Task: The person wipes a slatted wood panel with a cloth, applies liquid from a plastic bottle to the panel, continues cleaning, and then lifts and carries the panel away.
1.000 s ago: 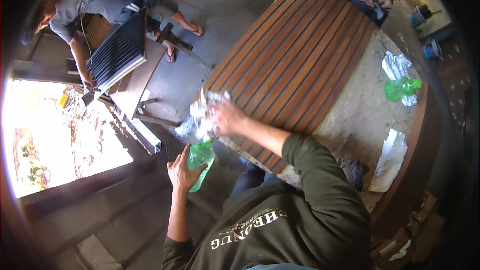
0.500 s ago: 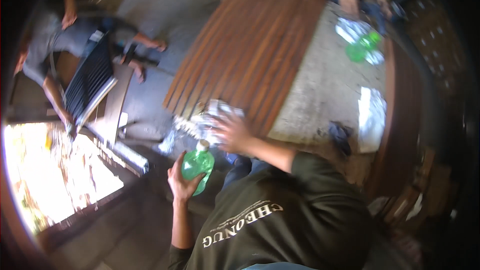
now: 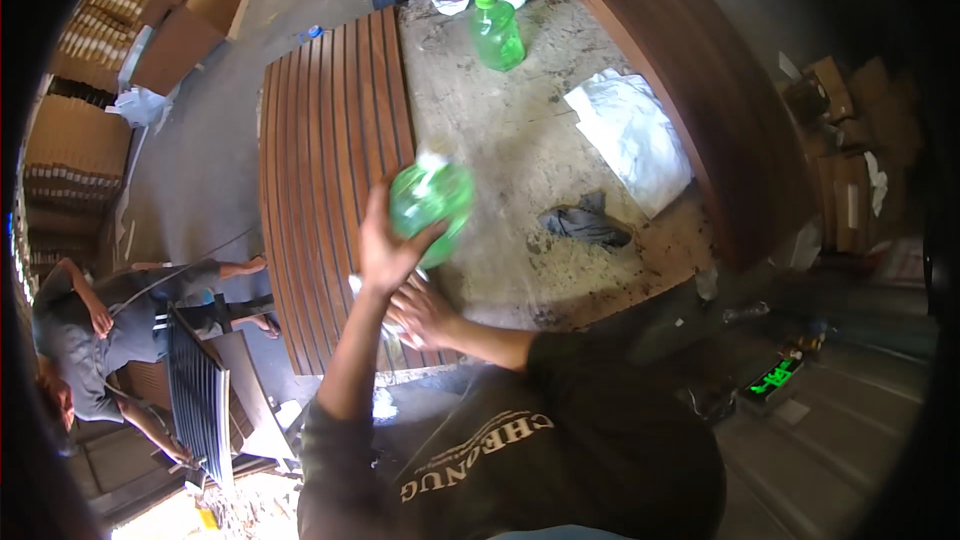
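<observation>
- One green bottle [image 3: 435, 202] is gripped by the left hand [image 3: 384, 255].
- The right hand [image 3: 425, 315] holds a white cloth [image 3: 391, 329] on the slatted panel [image 3: 325, 180].
- A grey rag [image 3: 588, 222] lies further right.

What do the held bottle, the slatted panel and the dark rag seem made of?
Held bottle: probably plastic, smooth and glossy; it is see-through green with bright highlights.
Slatted panel: looks like wood, slightly shiny, from its warm brown slats; an imitation is possible.
Dark rag: likely cloth, matt, lying in soft folds.
</observation>
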Demonstrator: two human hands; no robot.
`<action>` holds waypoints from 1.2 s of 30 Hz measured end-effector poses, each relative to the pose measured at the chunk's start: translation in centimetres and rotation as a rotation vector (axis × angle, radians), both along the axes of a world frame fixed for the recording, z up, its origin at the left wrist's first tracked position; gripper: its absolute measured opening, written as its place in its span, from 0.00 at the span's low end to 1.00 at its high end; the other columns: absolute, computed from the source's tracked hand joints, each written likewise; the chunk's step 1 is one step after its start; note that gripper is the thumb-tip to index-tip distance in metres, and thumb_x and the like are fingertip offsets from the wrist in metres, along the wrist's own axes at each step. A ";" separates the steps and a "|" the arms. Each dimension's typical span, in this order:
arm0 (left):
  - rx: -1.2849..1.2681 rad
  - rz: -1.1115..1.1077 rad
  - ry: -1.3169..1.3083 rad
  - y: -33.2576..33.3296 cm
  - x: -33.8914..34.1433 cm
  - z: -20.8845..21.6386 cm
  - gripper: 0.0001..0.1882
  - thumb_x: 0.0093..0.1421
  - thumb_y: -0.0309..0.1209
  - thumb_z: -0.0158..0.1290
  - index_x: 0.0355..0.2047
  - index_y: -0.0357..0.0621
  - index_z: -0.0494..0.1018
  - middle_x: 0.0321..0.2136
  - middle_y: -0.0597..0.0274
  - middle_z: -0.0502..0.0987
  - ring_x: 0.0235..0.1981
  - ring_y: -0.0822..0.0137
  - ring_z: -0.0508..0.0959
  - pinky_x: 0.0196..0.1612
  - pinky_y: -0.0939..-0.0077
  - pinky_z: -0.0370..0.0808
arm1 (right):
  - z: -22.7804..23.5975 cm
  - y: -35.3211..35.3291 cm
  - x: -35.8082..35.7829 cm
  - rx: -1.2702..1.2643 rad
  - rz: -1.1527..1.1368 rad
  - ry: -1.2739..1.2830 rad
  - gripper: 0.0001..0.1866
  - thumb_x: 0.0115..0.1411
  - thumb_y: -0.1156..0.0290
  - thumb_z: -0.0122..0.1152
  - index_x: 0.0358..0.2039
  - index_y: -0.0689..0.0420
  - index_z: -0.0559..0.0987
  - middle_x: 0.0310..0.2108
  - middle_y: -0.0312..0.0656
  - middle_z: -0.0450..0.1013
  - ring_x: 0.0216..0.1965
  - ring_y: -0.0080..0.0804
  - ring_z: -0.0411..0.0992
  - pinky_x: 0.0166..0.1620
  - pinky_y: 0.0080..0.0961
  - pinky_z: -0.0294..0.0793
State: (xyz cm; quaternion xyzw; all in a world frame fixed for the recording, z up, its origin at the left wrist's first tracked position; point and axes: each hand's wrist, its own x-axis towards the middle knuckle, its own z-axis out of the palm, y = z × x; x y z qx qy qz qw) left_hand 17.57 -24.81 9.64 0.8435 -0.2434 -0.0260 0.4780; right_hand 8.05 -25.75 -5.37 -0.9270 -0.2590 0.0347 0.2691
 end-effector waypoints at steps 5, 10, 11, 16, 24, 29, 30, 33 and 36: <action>0.013 -0.062 0.081 -10.8 2.0 -5.5 0.41 0.40 0.39 0.69 0.54 0.46 0.61 0.44 0.50 0.75 0.45 0.54 0.76 0.49 0.66 0.74 | -3.1 -3.3 2.6 0.046 -0.088 -0.189 0.31 0.52 0.49 0.50 0.56 0.48 0.68 0.64 0.40 0.53 0.64 0.43 0.50 0.66 0.50 0.39; 0.017 -0.057 0.006 -11.1 1.3 -7.3 0.40 0.45 0.44 0.63 0.55 0.50 0.55 0.40 0.48 0.75 0.39 0.50 0.78 0.40 0.59 0.77 | -1.2 -2.7 3.9 -0.068 -0.106 -0.258 0.32 0.58 0.50 0.48 0.61 0.48 0.62 0.66 0.42 0.48 0.66 0.46 0.46 0.65 0.54 0.39; 0.030 -0.065 0.073 -11.1 0.7 -6.6 0.41 0.45 0.43 0.64 0.55 0.49 0.54 0.41 0.47 0.74 0.40 0.49 0.77 0.42 0.60 0.75 | -2.6 -3.0 1.8 -0.024 -0.088 -0.322 0.32 0.58 0.49 0.47 0.61 0.48 0.62 0.66 0.43 0.47 0.66 0.46 0.45 0.64 0.56 0.38; 0.101 -0.180 0.024 -3.8 0.9 -8.2 0.50 0.43 0.45 0.65 0.62 0.48 0.50 0.55 0.43 0.63 0.54 0.47 0.67 0.54 0.60 0.68 | -4.0 0.1 -4.8 0.015 0.310 -0.010 0.33 0.57 0.50 0.49 0.59 0.56 0.64 0.64 0.45 0.52 0.66 0.44 0.46 0.66 0.51 0.35; 0.620 0.598 0.368 30.4 6.0 -14.3 0.40 0.59 0.63 0.38 0.60 0.45 0.55 0.50 0.42 0.70 0.53 0.47 0.69 0.53 0.59 0.67 | 1.4 18.9 5.9 -0.301 0.602 -0.182 0.32 0.53 0.49 0.53 0.58 0.46 0.67 0.64 0.40 0.53 0.66 0.46 0.45 0.65 0.53 0.38; 0.381 0.426 0.413 32.8 4.7 -14.6 0.36 0.60 0.61 0.37 0.60 0.49 0.55 0.46 0.42 0.73 0.48 0.46 0.72 0.51 0.56 0.68 | 2.2 5.7 -1.1 -0.197 0.530 0.096 0.38 0.41 0.58 0.66 0.57 0.42 0.69 0.63 0.39 0.55 0.63 0.48 0.53 0.63 0.55 0.43; 0.364 0.527 0.326 32.3 4.3 -15.9 0.35 0.61 0.60 0.37 0.60 0.49 0.57 0.47 0.42 0.72 0.49 0.46 0.72 0.52 0.57 0.68 | 2.3 3.1 -2.2 -0.295 0.537 0.009 0.38 0.39 0.59 0.66 0.56 0.41 0.70 0.63 0.39 0.57 0.63 0.49 0.53 0.63 0.56 0.41; 0.274 0.466 0.401 30.4 5.3 -14.3 0.35 0.60 0.59 0.39 0.58 0.48 0.60 0.48 0.44 0.72 0.51 0.47 0.70 0.53 0.57 0.67 | 2.2 4.7 -0.6 -0.256 0.497 -0.006 0.40 0.39 0.57 0.65 0.58 0.40 0.67 0.63 0.38 0.56 0.64 0.50 0.51 0.62 0.59 0.42; 0.229 0.493 0.375 31.5 5.0 -15.7 0.31 0.62 0.55 0.39 0.58 0.48 0.60 0.48 0.46 0.72 0.51 0.48 0.71 0.52 0.59 0.68 | 3.2 10.0 3.9 -0.273 0.460 0.020 0.37 0.45 0.57 0.60 0.59 0.42 0.65 0.64 0.39 0.54 0.64 0.49 0.50 0.64 0.55 0.44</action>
